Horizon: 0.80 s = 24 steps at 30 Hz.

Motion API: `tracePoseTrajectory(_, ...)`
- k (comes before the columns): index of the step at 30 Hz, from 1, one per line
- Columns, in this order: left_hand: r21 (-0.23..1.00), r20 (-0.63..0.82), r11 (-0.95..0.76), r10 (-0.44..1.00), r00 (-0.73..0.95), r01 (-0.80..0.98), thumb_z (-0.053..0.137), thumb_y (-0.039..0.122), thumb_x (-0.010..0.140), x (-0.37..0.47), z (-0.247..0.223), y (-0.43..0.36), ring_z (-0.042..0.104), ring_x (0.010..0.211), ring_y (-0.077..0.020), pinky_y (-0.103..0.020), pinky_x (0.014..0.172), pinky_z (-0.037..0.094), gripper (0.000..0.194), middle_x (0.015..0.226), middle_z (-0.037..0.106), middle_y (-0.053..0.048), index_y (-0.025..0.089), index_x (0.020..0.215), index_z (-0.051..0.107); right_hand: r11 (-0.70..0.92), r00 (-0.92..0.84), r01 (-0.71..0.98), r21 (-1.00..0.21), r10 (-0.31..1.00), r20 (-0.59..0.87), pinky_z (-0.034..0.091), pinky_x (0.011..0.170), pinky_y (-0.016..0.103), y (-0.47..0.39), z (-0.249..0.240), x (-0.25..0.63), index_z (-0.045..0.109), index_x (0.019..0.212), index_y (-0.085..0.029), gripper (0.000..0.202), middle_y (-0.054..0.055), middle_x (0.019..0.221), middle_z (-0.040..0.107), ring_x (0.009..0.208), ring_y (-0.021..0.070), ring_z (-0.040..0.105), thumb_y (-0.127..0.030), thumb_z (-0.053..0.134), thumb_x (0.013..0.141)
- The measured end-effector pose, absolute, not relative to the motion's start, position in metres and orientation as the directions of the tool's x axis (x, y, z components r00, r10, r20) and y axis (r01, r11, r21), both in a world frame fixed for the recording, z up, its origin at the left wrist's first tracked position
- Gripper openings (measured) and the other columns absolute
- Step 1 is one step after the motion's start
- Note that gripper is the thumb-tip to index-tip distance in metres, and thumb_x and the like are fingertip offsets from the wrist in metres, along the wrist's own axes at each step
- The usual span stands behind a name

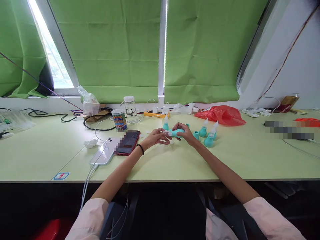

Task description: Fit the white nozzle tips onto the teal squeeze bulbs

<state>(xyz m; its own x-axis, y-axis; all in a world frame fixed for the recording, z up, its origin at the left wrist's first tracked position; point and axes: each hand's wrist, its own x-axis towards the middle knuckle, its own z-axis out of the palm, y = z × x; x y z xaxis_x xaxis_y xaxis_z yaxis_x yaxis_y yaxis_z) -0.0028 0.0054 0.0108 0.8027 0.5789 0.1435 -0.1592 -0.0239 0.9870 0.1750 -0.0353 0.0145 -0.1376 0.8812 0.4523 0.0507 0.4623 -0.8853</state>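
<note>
My right hand (185, 130) is closed around a teal bulb syringe (176, 133), held sideways just over the table. At the syringe's left end, my left hand (158, 136) pinches its pale tip, and its other fingers are loosely spread. Behind my hands stands another bulb syringe (165, 124) with a clear tip. To the right of my right hand are several more: a bare teal bulb (196, 135), an upright syringe with a clear tip (203, 131), and a teal bulb (209, 140) nearer to me. A few small pale pieces lie near my left hand, partly hidden.
Left of my hands lie a dark phone (128, 142) and a white phone (105, 151) with cables. Behind them stand a printed tub (119, 119) and a clear jar (130, 109). A red plastic bag (221, 115) lies at the back right. The table edge (170, 181) is before me.
</note>
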Motion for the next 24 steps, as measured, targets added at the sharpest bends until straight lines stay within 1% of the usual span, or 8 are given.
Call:
tracePoseTrajectory(4,0.98,0.193,-0.163,0.622,0.759,-0.115,0.057,0.037,0.069,-0.0015,0.0098,0.0063,0.056,0.055,-0.0103,-0.027,0.054,0.048,0.03,0.068,0.06,-0.005,0.012,0.079,0.046,0.443,-0.151,0.056,-0.895,0.89,0.431,0.037,0.033,0.019,-0.036,0.0133,0.174,0.043,0.068,-0.017,0.016,-0.002,0.07,0.048,0.046,0.006,0.043,-0.014,0.051,0.054)
tracePoseTrajectory(7,0.964,0.247,-0.241,0.657,0.712,-0.113,0.059,0.037,0.066,-0.0011,0.0095,0.007,0.052,0.05,-0.0075,-0.023,0.049,0.046,0.03,0.063,0.057,-0.002,0.011,0.078,0.049,0.437,-0.161,0.103,-0.894,0.894,0.418,0.041,0.036,0.02,-0.0373,0.013,0.1724,0.044,0.069,-0.017,0.022,-0.003,0.07,0.048,0.047,0.0064,0.045,-0.013,0.057,0.052)
tracePoseTrajectory(12,0.955,0.281,-0.265,0.678,0.679,-0.131,0.065,0.032,0.06,-0.0006,0.009,0.0048,0.053,0.055,-0.0085,-0.025,0.054,0.049,0.031,0.062,0.056,-0.001,0.01,0.078,0.052,0.405,-0.151,0.155,-0.901,0.911,0.383,0.049,0.044,0.025,-0.0398,0.0137,0.1689,0.05,0.071,-0.016,0.028,-0.003,0.07,0.05,0.053,0.0093,0.051,-0.014,0.064,0.048)
tracePoseTrajectory(15,0.957,0.281,-0.255,0.69,0.667,-0.139,0.068,0.029,0.057,-0.0005,0.0085,0.0035,0.054,0.059,-0.0096,-0.028,0.058,0.05,0.032,0.063,0.057,-0.001,0.009,0.077,0.053,0.362,-0.141,0.17,-0.916,0.929,0.341,0.05,0.046,0.027,-0.0405,0.0141,0.1669,0.052,0.07,-0.015,0.027,-0.003,0.068,0.052,0.05,0.0093,0.052,-0.015,0.065,0.047)
tracePoseTrajectory(19,0.957,0.286,-0.238,0.689,0.666,-0.164,0.069,0.028,0.055,-0.0011,0.0064,0.0054,0.055,0.06,-0.0094,-0.032,0.063,0.051,0.032,0.068,0.057,-0.001,0.009,0.076,0.054,0.328,-0.108,0.159,-0.931,0.943,0.314,0.051,0.047,0.028,-0.0394,0.0128,0.166,0.053,0.069,-0.014,0.026,-0.003,0.066,0.053,0.047,0.009,0.052,-0.015,0.066,0.046)
tracePoseTrajectory(24,0.949,0.297,-0.292,0.696,0.653,-0.121,0.069,0.028,0.053,-0.0006,0.0022,0.0091,0.055,0.06,-0.0099,-0.03,0.06,0.052,0.033,0.068,0.057,-0.002,0.008,0.076,0.056,0.267,-0.099,0.152,-0.952,0.962,0.255,0.05,0.045,0.026,-0.0348,0.0074,0.1683,0.053,0.07,-0.014,0.028,-0.003,0.066,0.053,0.046,0.0087,0.053,-0.014,0.067,0.045)
